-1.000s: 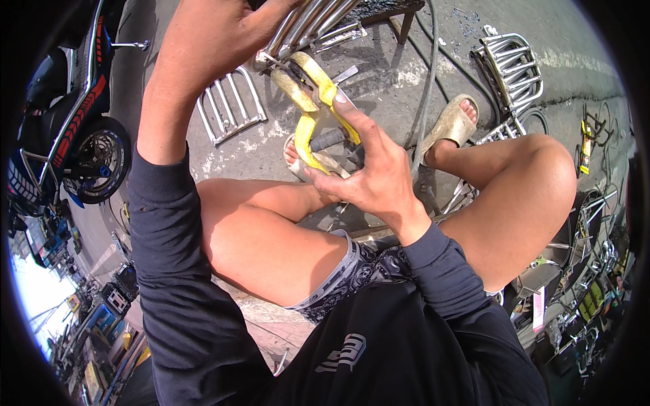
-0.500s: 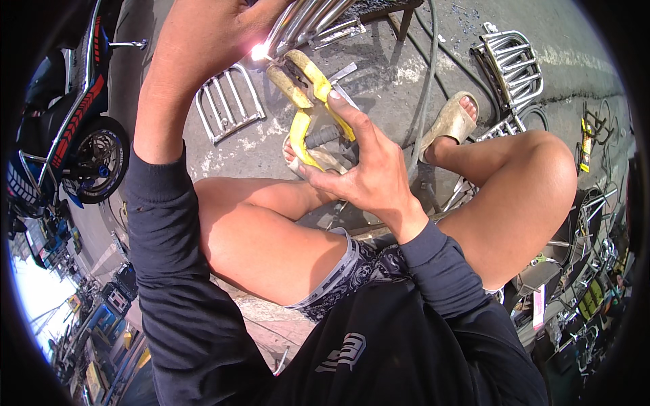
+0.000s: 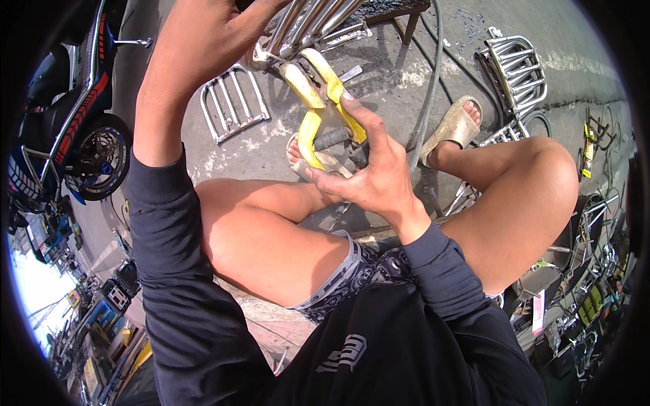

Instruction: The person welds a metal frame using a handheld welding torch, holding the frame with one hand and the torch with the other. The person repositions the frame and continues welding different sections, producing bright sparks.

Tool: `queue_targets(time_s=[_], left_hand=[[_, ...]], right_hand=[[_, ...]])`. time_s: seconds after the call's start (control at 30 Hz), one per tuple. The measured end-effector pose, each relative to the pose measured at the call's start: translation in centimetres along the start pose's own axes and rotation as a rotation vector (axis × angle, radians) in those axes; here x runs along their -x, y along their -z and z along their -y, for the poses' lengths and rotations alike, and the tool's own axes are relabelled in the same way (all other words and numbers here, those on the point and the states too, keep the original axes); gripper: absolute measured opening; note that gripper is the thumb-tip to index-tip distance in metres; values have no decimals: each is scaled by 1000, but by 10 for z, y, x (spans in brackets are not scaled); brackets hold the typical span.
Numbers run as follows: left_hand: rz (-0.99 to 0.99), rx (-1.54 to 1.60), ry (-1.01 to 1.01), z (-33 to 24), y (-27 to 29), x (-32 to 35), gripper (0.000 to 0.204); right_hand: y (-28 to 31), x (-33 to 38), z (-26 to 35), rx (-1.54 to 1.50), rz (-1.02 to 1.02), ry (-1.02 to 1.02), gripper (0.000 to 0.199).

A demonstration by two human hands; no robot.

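**Yellow clamp held against chrome tubes**

The left hand [image 3: 203,40], raised at the top edge, closes on the bundle of shiny chrome metal tubes [image 3: 308,24]; its fingertips are cut off. The yellow-handled spring clamp [image 3: 319,101] slants up-left, nose at the tubes. The right hand [image 3: 365,176] wraps its handles.

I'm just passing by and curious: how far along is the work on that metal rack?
Two finished-looking racks lie on the ground, one by the left arm, another further right. In hand: the left hand steadies a rack of shiny tubes while the right hand grips a yellow-handled holder against it. What remains can't be told.
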State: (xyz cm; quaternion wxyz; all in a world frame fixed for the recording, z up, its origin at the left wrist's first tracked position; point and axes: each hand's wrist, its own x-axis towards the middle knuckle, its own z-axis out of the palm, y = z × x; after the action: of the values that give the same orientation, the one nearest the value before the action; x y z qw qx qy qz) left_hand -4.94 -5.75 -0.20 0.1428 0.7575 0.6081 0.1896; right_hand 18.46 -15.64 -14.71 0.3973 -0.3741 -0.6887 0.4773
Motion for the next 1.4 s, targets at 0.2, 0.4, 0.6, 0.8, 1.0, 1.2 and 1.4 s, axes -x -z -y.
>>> queue_targets(time_s=[0.2, 0.4, 0.6, 0.8, 1.0, 1.2, 1.4], left_hand=[[-53, 97, 51, 11, -6, 2, 16], [-19, 82, 33, 9, -4, 2, 14], [-7, 12, 154, 3, -3, 2, 17], [-51, 37, 74, 1, -1, 2, 19], [1, 5, 217, -1, -3, 1, 21], [-17, -6, 213, 6, 0, 2, 22], [-81, -10, 130, 12, -3, 5, 23]], right_hand=[[-2, 2, 1, -4, 34, -45, 91], [-3, -1, 0, 14, 53, -61, 92], [-6, -1, -4, 18, 34, -42, 94], [-8, 0, -6, 74, 26, -31, 96], [-12, 2, -11, 71, -7, 13, 98], [-13, 1, -16, 72, -69, 86, 96], [-12, 3, -16, 94, -14, 39, 95]])
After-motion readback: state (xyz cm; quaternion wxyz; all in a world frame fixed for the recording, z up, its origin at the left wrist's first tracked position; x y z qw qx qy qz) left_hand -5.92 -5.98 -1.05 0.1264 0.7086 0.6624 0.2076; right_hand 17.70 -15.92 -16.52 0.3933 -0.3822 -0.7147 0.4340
